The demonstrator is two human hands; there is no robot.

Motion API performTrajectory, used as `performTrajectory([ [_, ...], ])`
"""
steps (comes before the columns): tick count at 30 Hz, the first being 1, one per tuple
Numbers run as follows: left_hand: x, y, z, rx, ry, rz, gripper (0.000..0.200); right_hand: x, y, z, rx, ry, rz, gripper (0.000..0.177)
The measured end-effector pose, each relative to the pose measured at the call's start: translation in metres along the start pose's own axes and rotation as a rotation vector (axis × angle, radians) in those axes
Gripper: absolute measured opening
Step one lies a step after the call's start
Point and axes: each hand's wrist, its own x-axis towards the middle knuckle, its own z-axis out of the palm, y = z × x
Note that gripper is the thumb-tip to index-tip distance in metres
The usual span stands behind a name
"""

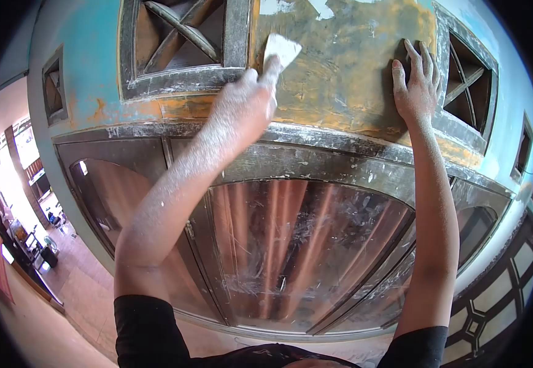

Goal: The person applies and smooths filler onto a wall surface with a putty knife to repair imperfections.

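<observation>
My left hand [245, 101], dusted with white powder, is closed around a scraper [283, 50]. The scraper's pale, flat blade points up and lies against a wall panel [334, 73] with patchy grey-green and ochre paint. Further right, my right hand [418, 86] rests on the same panel with its fingers spread upward, beside a wooden vent frame; it holds nothing. A few white patches [321, 8] show near the panel's top. The scraper's handle is mostly hidden in my left hand.
Wooden vents with crossed bars [180, 30] flank the panel. Below runs a dusty wooden ledge [315, 136] above glazed panes with pinkish curtains [278, 239] behind. At left, a tiled floor [85, 285] leads to a bright doorway. A dark patterned grille [493, 306] stands lower right.
</observation>
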Motion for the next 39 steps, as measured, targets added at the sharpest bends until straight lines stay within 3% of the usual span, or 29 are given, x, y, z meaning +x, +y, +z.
performTrajectory([
  [3,0.032,-0.022,-0.01,0.019,0.04,-0.007,0.064,0.0,0.002,0.001,-0.013,0.014,-0.014,0.056],
  [9,0.022,-0.01,-0.001,-0.011,0.032,-0.115,0.062,-0.003,0.001,0.0,0.004,0.035,-0.027,0.055],
  [12,0.041,-0.023,-0.013,-0.095,0.121,-0.109,0.063,-0.002,0.001,0.0,-0.017,0.013,-0.011,0.056],
  [16,0.031,-0.005,0.0,-0.042,0.045,-0.16,0.061,-0.004,0.001,0.0,-0.007,0.009,-0.008,0.056],
  [23,0.049,-0.021,-0.01,-0.042,0.125,-0.109,0.061,-0.003,-0.001,0.0,-0.018,0.008,-0.002,0.056],
  [28,0.048,-0.007,-0.014,0.07,0.062,-0.115,0.061,-0.003,0.002,0.001,-0.02,0.021,-0.015,0.055],
  [30,0.061,-0.014,-0.02,0.036,0.162,-0.062,0.061,-0.001,0.0,0.001,-0.009,0.021,-0.016,0.055],
  [39,0.062,0.006,-0.032,0.02,-0.05,-0.14,0.067,-0.003,0.0,0.0,-0.035,0.034,-0.015,0.055],
])
